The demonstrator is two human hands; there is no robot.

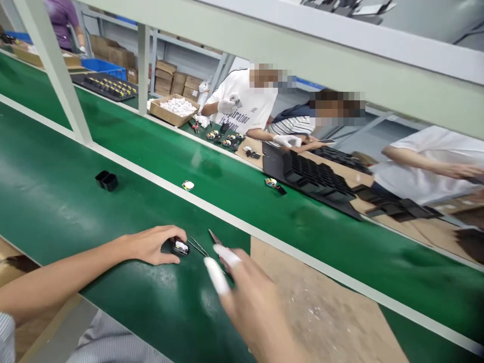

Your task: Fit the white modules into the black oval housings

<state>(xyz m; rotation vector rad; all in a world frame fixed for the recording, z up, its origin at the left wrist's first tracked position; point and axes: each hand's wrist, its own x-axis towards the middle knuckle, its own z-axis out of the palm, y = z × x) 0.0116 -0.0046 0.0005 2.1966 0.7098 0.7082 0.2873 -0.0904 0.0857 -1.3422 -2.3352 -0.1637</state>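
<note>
My left hand rests on the green bench, its fingers closed around a small black plastic case. Inside that case sits a circuit board with a white top; its far side is hidden by my fingertips. My right hand, blurred by motion, has white finger cots on thumb and index finger, which are held apart. Beside the thumb are metal tweezers, their tips pointing toward the case. A dark pointed tool shows just beyond the index finger, its rear part covered by the hand.
Two joined black cases stand on the bench at left. Past a white rail, circuit boards lie on the green belt. A brown board is at right. Several co-workers sit opposite, near black cases and a box.
</note>
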